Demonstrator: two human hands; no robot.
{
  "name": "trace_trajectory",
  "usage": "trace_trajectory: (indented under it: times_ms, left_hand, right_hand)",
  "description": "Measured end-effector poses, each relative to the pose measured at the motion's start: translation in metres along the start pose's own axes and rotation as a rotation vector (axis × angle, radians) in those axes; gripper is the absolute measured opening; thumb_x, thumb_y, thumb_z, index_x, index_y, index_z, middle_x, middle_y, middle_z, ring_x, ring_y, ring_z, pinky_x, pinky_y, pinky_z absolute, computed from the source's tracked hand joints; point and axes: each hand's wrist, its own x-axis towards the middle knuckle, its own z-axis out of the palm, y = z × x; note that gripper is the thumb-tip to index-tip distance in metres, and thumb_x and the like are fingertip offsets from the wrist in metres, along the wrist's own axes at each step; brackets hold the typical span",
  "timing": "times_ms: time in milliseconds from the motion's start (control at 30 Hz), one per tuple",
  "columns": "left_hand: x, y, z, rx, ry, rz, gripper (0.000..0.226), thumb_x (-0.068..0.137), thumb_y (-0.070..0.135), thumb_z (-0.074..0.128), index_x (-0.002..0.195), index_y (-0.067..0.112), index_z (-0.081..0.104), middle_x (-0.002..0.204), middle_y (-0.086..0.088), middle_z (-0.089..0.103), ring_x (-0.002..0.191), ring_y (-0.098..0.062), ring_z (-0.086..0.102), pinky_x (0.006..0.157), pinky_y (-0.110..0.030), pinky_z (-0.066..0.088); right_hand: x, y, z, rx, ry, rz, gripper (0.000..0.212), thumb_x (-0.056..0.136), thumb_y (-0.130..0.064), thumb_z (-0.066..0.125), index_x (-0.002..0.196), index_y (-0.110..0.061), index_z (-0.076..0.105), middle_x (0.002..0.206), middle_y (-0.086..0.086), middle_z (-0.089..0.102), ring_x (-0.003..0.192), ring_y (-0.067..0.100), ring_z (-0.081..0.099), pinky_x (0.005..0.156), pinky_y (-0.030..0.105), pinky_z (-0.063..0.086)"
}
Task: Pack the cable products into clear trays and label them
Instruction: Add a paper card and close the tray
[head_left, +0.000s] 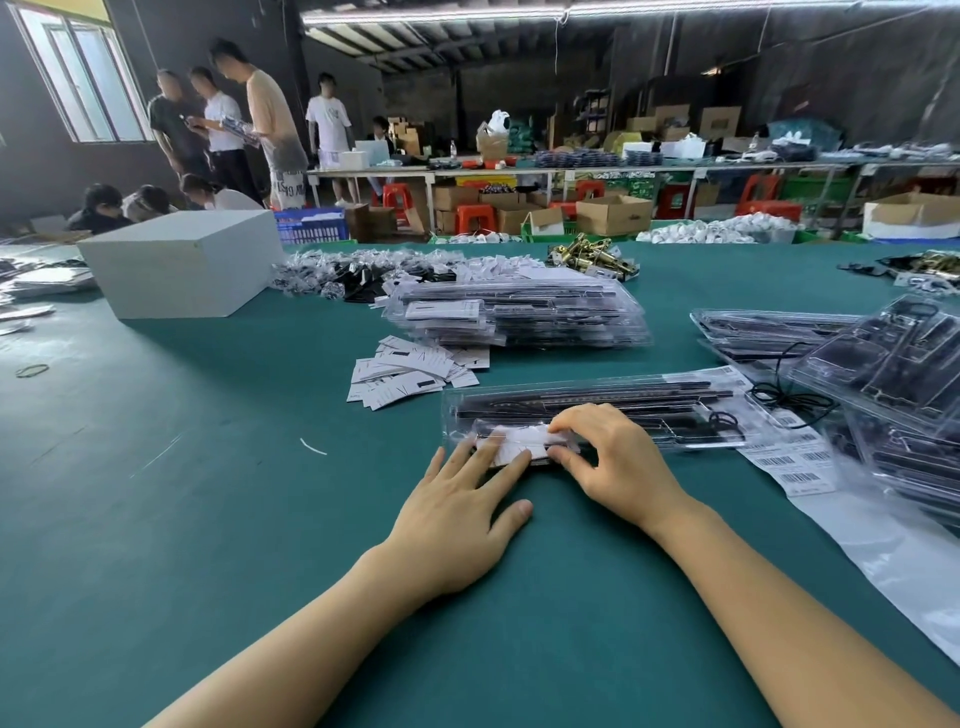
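Two bare forearms reach forward over a green table (156, 519) toward a clear tray (623, 410) lying lengthwise just ahead. Inside the tray are dark cable parts, and a white label (519, 441) sits on its near left corner. On that label, the left hand (457, 519) rests flat, its fingers (483, 457) straight and spread, the thumb lying on the cloth just short of the tray. Beside it, the right hand (613, 457) has curled fingers, and the thumb and forefinger pinch the label's right end against the tray.

Beyond the tray, slightly to its left, lies a loose heap of white label cards (410, 371). Behind that heap stands a stack of filled clear trays (519, 312). Right of the tray, a sheet of barcode stickers (795, 457) runs partly under it, and past that sheet more filled trays (893, 364) are piled with a thin black cable (789, 395) looped at their edge. Far left of the tray, toward the table's back, sits a white box (182, 265). Well behind the table, several people (234, 119) stand in a group near a window.
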Motion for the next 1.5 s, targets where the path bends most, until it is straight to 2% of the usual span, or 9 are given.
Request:
trace_trajectory:
  times_ms: [233,400,667,1033,1133,1200,1267,1367,1500]
  left_hand:
    - [-0.004,0.0,-0.005,-0.049,0.005,-0.039,0.06,0.095,0.061,0.019,0.15,0.042,0.005,0.159,0.012,-0.01,0.146,-0.013,-0.003,0.118,-0.029,-0.004]
    - [-0.006,0.001,-0.009,-0.082,0.0,-0.049,0.059,0.095,0.06,0.024,0.15,0.042,0.011,0.142,0.012,0.009,0.138,-0.015,0.015,0.12,-0.035,0.008]
    - [-0.004,0.001,-0.004,0.008,-0.022,-0.069,0.059,0.096,0.06,0.016,0.15,0.042,0.002,0.16,0.011,0.007,0.148,-0.018,-0.007,0.12,-0.039,0.003]
    - [-0.006,0.011,-0.003,0.069,0.1,-0.176,0.063,0.097,0.057,0.022,0.151,0.025,0.018,0.157,0.001,0.023,0.147,-0.025,0.009,0.118,-0.034,0.009]
    - [-0.007,0.015,-0.008,0.096,0.343,-0.207,0.037,0.098,0.042,0.031,0.108,0.02,0.059,0.117,0.004,0.061,0.117,-0.017,0.051,0.087,-0.027,0.039]
    - [-0.008,0.016,-0.02,0.052,0.429,-0.236,0.028,0.092,0.03,0.05,0.067,0.018,0.052,0.08,0.002,0.064,0.072,-0.019,0.056,0.057,-0.028,0.035]
    - [-0.008,0.012,-0.026,0.025,0.521,-0.25,0.033,0.078,0.013,0.07,0.051,0.011,0.05,0.062,-0.006,0.057,0.045,-0.027,0.047,0.044,-0.026,0.031]
    - [-0.005,-0.002,-0.025,-0.103,0.603,-0.306,0.016,0.082,0.011,0.066,0.069,0.004,0.061,0.075,-0.01,0.054,0.047,-0.032,0.047,0.048,-0.028,0.033]
    - [0.005,-0.024,-0.015,-0.508,0.407,-0.454,0.023,0.095,0.027,0.051,0.11,0.016,0.064,0.095,0.0,0.065,0.083,-0.02,0.061,0.074,-0.026,0.039]
  right_hand:
    - [0.002,0.003,0.0,0.009,-0.027,0.035,0.019,0.083,-0.02,0.073,0.1,-0.011,0.068,0.099,-0.002,0.067,0.092,0.022,0.056,0.083,0.032,0.045]
    - [0.002,0.004,0.001,0.0,-0.038,0.036,0.019,0.084,-0.021,0.072,0.1,-0.012,0.067,0.099,-0.003,0.066,0.091,0.022,0.055,0.084,0.033,0.045]
    - [0.0,0.006,0.002,-0.024,-0.043,0.042,0.013,0.085,-0.021,0.07,0.096,-0.014,0.067,0.098,-0.005,0.066,0.09,0.02,0.053,0.08,0.03,0.044]
    - [-0.002,0.005,0.004,-0.058,0.004,-0.061,0.02,0.082,-0.017,0.074,0.102,-0.015,0.076,0.097,0.0,0.068,0.082,0.022,0.056,0.076,0.028,0.048]
    - [-0.002,0.005,0.004,-0.046,-0.007,-0.05,0.019,0.081,-0.021,0.075,0.099,-0.016,0.077,0.096,-0.001,0.068,0.083,0.022,0.057,0.075,0.028,0.048]
    - [-0.001,0.005,0.004,-0.052,-0.02,-0.043,0.021,0.08,-0.022,0.076,0.1,-0.016,0.077,0.097,0.0,0.068,0.084,0.022,0.057,0.077,0.028,0.047]
    - [-0.001,0.005,0.004,-0.063,-0.03,-0.044,0.021,0.08,-0.022,0.077,0.1,-0.016,0.077,0.097,0.001,0.068,0.084,0.023,0.057,0.077,0.028,0.047]
    - [-0.002,0.006,0.003,-0.083,-0.043,-0.044,0.022,0.08,-0.024,0.077,0.101,-0.016,0.076,0.098,0.001,0.068,0.086,0.023,0.057,0.077,0.027,0.045]
    - [-0.002,0.006,0.005,-0.102,-0.083,-0.035,0.025,0.081,-0.03,0.075,0.103,-0.019,0.076,0.1,0.0,0.066,0.089,0.021,0.056,0.079,0.024,0.04]
